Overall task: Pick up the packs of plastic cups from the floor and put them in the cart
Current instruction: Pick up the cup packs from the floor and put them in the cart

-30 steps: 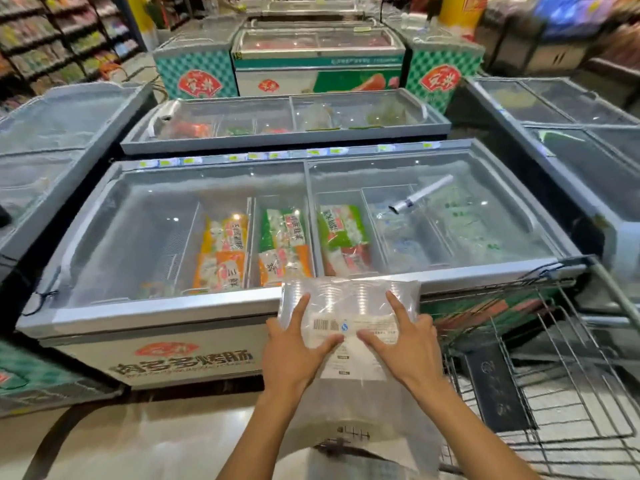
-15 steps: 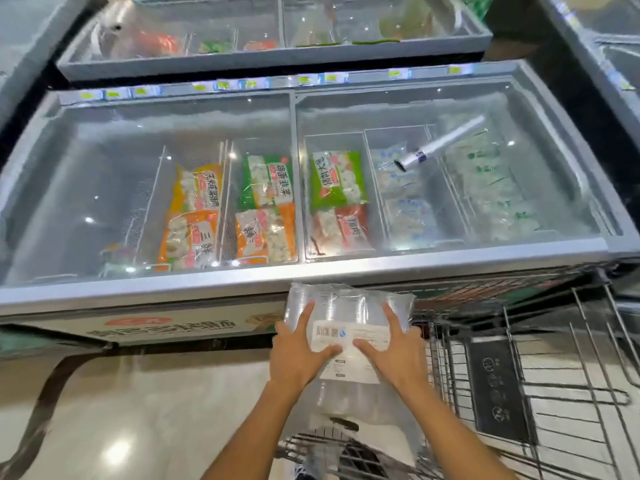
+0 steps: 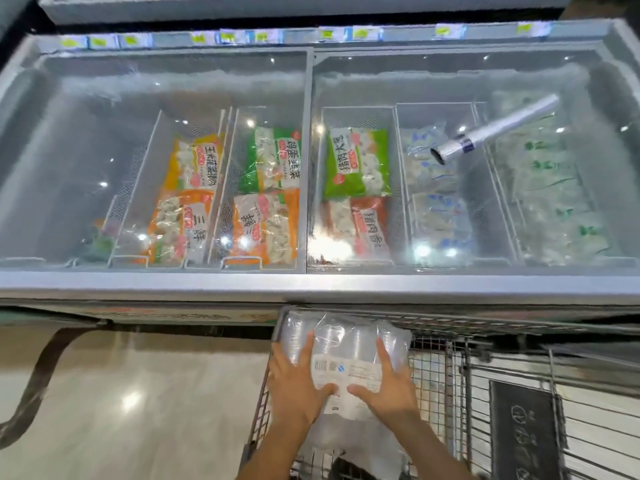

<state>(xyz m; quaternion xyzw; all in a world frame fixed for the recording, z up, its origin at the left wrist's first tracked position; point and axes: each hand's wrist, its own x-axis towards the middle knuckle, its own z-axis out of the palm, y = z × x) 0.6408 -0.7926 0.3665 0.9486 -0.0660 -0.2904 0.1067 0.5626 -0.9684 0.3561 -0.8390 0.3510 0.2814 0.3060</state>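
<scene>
A clear pack of plastic cups (image 3: 346, 336) with a white barcode label is held between both hands at the far left corner of the wire cart (image 3: 450, 386). My left hand (image 3: 294, 386) grips its left side. My right hand (image 3: 388, 389) grips its right side. The pack's lower part hangs down inside the cart basket. Its upper end rises to about the cart's rim.
A long glass-topped chest freezer (image 3: 311, 285) with bagged frozen dumplings stands just beyond the cart. A roll of clear plastic bags (image 3: 491, 129) lies on its lid at the right. Glossy tiled floor (image 3: 138, 393) lies to the left of the cart.
The view has tilted down and closer to the freezer. Both hands have lowered the pack of cups from above the cart's rim into its far left corner.
</scene>
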